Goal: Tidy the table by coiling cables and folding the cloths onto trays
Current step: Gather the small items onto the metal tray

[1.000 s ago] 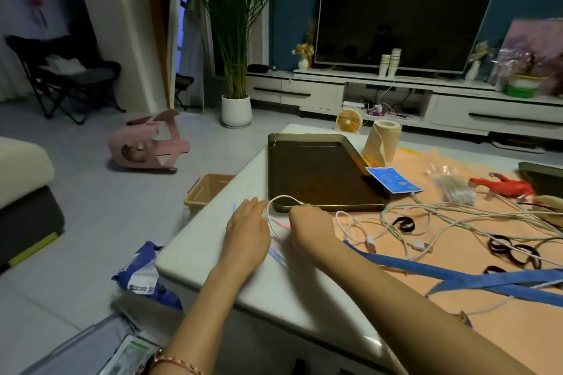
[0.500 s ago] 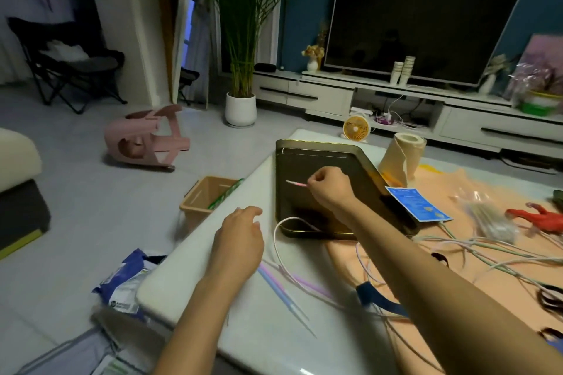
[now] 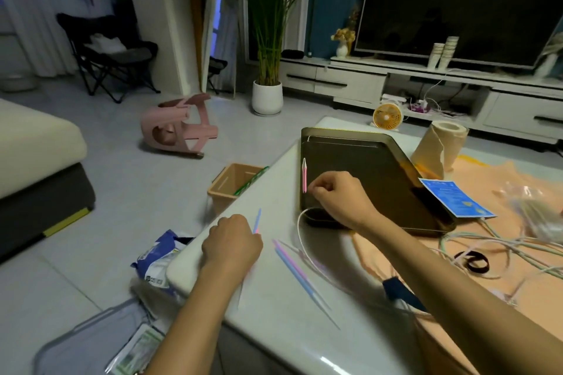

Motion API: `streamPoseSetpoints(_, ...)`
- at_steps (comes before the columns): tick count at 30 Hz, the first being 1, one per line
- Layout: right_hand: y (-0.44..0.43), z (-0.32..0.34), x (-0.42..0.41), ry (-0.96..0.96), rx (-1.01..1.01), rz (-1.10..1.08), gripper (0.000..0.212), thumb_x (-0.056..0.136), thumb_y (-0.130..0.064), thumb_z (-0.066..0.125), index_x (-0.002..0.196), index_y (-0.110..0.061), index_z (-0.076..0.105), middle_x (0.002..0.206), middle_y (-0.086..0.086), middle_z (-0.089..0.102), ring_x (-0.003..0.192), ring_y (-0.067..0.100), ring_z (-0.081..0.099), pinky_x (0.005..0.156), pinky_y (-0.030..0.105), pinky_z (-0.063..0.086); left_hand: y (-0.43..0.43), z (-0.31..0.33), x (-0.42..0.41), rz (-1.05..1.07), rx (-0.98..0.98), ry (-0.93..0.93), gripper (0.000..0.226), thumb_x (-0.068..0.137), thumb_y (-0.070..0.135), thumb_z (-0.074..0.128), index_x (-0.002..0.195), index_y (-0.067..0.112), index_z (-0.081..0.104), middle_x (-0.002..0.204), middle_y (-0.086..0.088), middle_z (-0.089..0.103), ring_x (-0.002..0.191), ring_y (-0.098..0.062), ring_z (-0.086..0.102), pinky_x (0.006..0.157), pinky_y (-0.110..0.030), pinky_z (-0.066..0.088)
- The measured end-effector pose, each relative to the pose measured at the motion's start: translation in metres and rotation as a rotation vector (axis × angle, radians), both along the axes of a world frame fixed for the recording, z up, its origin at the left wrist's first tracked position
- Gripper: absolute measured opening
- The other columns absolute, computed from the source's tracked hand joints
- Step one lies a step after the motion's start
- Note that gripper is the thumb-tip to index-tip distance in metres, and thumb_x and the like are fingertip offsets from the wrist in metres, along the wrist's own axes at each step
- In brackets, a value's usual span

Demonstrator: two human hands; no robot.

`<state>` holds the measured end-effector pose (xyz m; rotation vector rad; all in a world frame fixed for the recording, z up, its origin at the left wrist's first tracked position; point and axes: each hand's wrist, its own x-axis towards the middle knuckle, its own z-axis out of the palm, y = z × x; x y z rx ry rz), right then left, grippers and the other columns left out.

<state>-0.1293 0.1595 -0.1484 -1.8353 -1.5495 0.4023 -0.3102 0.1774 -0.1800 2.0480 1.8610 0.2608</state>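
Note:
My right hand (image 3: 338, 196) pinches a thin pink stick (image 3: 304, 175) upright over the near left corner of the dark metal tray (image 3: 365, 161). My left hand (image 3: 233, 242) grips a blue-and-pink stick (image 3: 257, 220) on the white table (image 3: 274, 313). Two more pastel sticks (image 3: 300, 275) lie on the table between my arms. A white cable (image 3: 301, 234) loops from the tray's near edge under my right arm. A tangle of pale cables (image 3: 499, 245) lies on the peach cloth (image 3: 502, 207) at the right.
A paper roll (image 3: 441, 146) and a blue card (image 3: 455, 198) sit by the tray's far right. A black strap (image 3: 472, 262) lies among the cables. A beige bin (image 3: 234, 183), a blue packet (image 3: 158, 256) and a pink stool (image 3: 179, 128) are on the floor at the left.
My right hand drew back from the tray's middle to its near left corner, turning the pink stick upright. My left hand picked up a blue-and-pink stick from the table.

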Motion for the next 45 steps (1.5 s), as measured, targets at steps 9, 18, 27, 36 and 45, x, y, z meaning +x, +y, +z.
streamPoseSetpoints(9, -0.036, -0.009, -0.064, -0.072, -0.216, 0.19, 0.006, 0.086, -0.012, 0.058, 0.086, -0.01, 0.064, 0.085, 0.002, 0.064, 0.072, 0.011, 0.054, 0.051, 0.013, 0.037, 0.001, -0.003, 0.007, 0.051, 0.067, 0.001, 0.022, 0.09, 0.029, 0.054, 0.103, 0.01, 0.054, 0.112, -0.012, 0.06, 0.103, -0.03, 0.057, 0.074, -0.029, 0.04)
streamPoseSetpoints(18, -0.054, -0.039, -0.133, -0.358, -0.194, -0.025, 0.039, 0.091, -0.038, 0.042, 0.114, -0.009, 0.054, 0.113, 0.012, 0.061, 0.105, 0.032, 0.056, 0.074, 0.032, 0.033, 0.015, 0.004, -0.001, 0.047, -0.077, -0.117, 0.04, 0.08, 0.031, 0.063, 0.112, 0.008, 0.055, 0.115, -0.012, 0.06, 0.098, -0.028, 0.055, 0.078, -0.03, 0.043)
streamPoseSetpoints(27, -0.058, 0.008, -0.089, -0.235, -0.511, 0.13, 0.021, 0.082, -0.021, 0.058, 0.072, -0.01, 0.044, 0.068, 0.004, 0.043, 0.076, 0.025, 0.049, 0.055, 0.024, 0.035, 0.015, 0.01, -0.014, 0.111, -0.218, -0.435, 0.018, 0.083, 0.017, 0.06, 0.069, 0.007, 0.053, 0.053, -0.003, 0.049, 0.041, -0.013, 0.043, 0.033, -0.013, 0.031)
streamPoseSetpoints(36, 0.034, 0.0, 0.033, -0.146, -0.283, -0.269, 0.02, 0.092, -0.022, 0.055, 0.099, -0.004, 0.062, 0.093, 0.011, 0.063, 0.086, 0.025, 0.062, 0.074, 0.035, 0.052, -0.002, -0.001, 0.009, -0.104, 0.022, 0.061, 0.041, 0.087, 0.05, 0.052, 0.106, 0.014, 0.055, 0.105, -0.004, 0.058, 0.088, -0.02, 0.051, 0.07, -0.026, 0.038)
streamPoseSetpoints(45, 0.024, -0.005, 0.016, -0.121, 0.005, -0.207, 0.022, 0.096, -0.018, 0.044, 0.099, -0.007, 0.062, 0.096, 0.011, 0.066, 0.082, 0.024, 0.061, 0.072, 0.035, 0.05, 0.003, -0.003, 0.008, -0.155, -0.018, 0.076, 0.044, 0.091, 0.048, 0.049, 0.115, 0.011, 0.052, 0.118, -0.007, 0.058, 0.104, -0.024, 0.054, 0.078, -0.029, 0.041)
